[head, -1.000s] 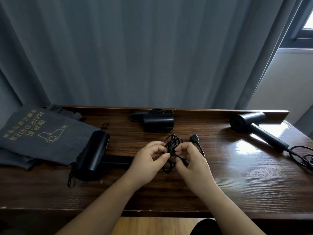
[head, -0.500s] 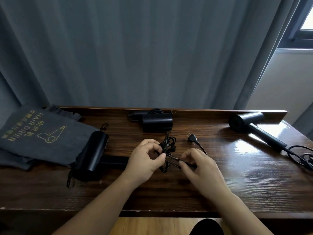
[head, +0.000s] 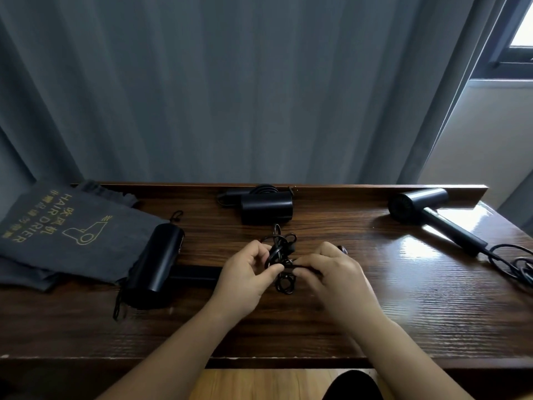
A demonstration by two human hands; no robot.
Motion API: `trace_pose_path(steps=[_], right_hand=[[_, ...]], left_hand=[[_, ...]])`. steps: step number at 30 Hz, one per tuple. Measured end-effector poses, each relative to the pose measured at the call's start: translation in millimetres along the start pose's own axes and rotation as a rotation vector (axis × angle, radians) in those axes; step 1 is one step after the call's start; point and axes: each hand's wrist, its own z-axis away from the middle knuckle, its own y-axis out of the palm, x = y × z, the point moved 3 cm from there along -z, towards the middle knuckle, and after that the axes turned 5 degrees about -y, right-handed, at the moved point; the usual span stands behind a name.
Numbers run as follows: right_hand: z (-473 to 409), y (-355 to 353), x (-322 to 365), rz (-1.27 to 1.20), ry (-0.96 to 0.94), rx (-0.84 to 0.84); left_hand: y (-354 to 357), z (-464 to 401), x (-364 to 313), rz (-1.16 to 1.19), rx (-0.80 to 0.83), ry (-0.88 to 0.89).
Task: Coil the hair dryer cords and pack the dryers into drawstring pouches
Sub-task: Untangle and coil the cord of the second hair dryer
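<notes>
A black hair dryer (head: 157, 264) lies on the wooden table (head: 403, 307) at the left, its handle pointing right toward my hands. My left hand (head: 248, 275) pinches the bundled black cord (head: 281, 252) of loops at table centre. My right hand (head: 331, 272) pinches a strand of the same cord close beside it, with the plug mostly hidden behind its knuckles. A second black dryer (head: 266, 209) sits at the back centre with its cord coiled behind it. A third dryer (head: 424, 209) lies at the back right, its loose cord (head: 513, 261) trailing to the edge.
Grey drawstring pouches (head: 60, 238) printed "HAIR DRIER" lie stacked at the table's left end. A raised wooden ledge (head: 346, 187) runs along the back, with grey curtains behind. The table's front edge is near my forearms.
My right hand has moved left and forward to the cord bundle, covering the plug that lay in view. The bundle of loops has grown tighter between both hands.
</notes>
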Motion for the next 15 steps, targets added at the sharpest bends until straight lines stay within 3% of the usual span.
trace_pose_path(steps=[4, 10, 13, 15], right_hand=[[-3.5, 5.3, 3.0, -0.096, 0.119, -0.050], [0.2, 16.0, 5.7, -0.228, 0.205, -0.070], [-2.8, 15.6, 6.3, -0.301, 0.193, -0.092], [-3.5, 18.8, 6.7, -0.324, 0.139, -0.027]], left_hand=[[4.5, 6.1, -9.1, 0.113, 0.022, -0.033], [-0.5, 11.2, -9.3, 0.477, 0.133, -0.124], [3.7, 10.0, -5.4, 0.431, 0.179, -0.161], [2.8, 7.9, -4.2, 0.340, 0.116, -0.151]])
